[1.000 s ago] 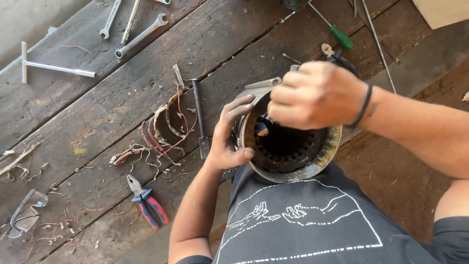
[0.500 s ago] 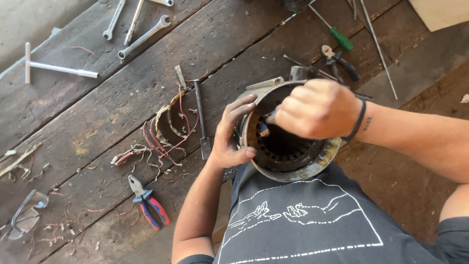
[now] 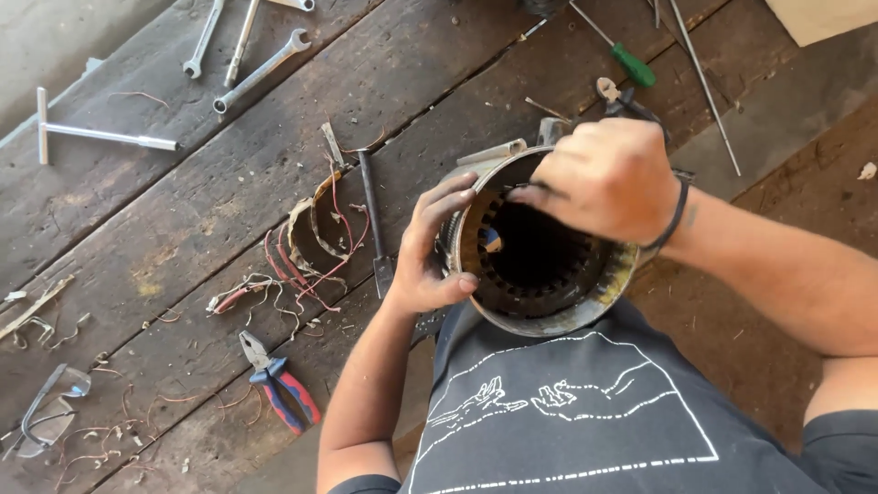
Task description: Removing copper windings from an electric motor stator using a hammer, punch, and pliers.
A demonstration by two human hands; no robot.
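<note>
My right hand (image 3: 608, 178) has come back from the middle of the bore to the upper left rim of the motor stator (image 3: 540, 247). A second ago the fist sat higher, over the far edge, then it dipped toward the centre; now it is bunched at the rim with the fingers clenched around something thin and dark that pokes out toward the left. I cannot tell what that thin piece is. My reading is that the hand is working along the slots one spot after another, so the shift marks a fresh place on the ring rather than a new kind of move.

My left hand (image 3: 430, 256) has barely shifted: it stays wrapped on the left wall of the stator, fingers curled over the rim and thumb on the lower edge, grasping the housing to steady it. The stator rests at the edge of the wooden bench (image 3: 274, 119), close against my body, its open end facing up.

As a container, the stator is nearly bare inside: a dark bore ringed by empty slots, with one small blue-and-pale scrap (image 3: 491, 241) at the left inner wall. The pulled windings (image 3: 315, 242), a tangle of reddish copper wire and brown coil loops, lie on the bench just left of the left hand. Blue-and-red pliers (image 3: 279, 384) lie nearer me, and a green-handled screwdriver (image 3: 622, 59) lies beyond the stator.
</note>
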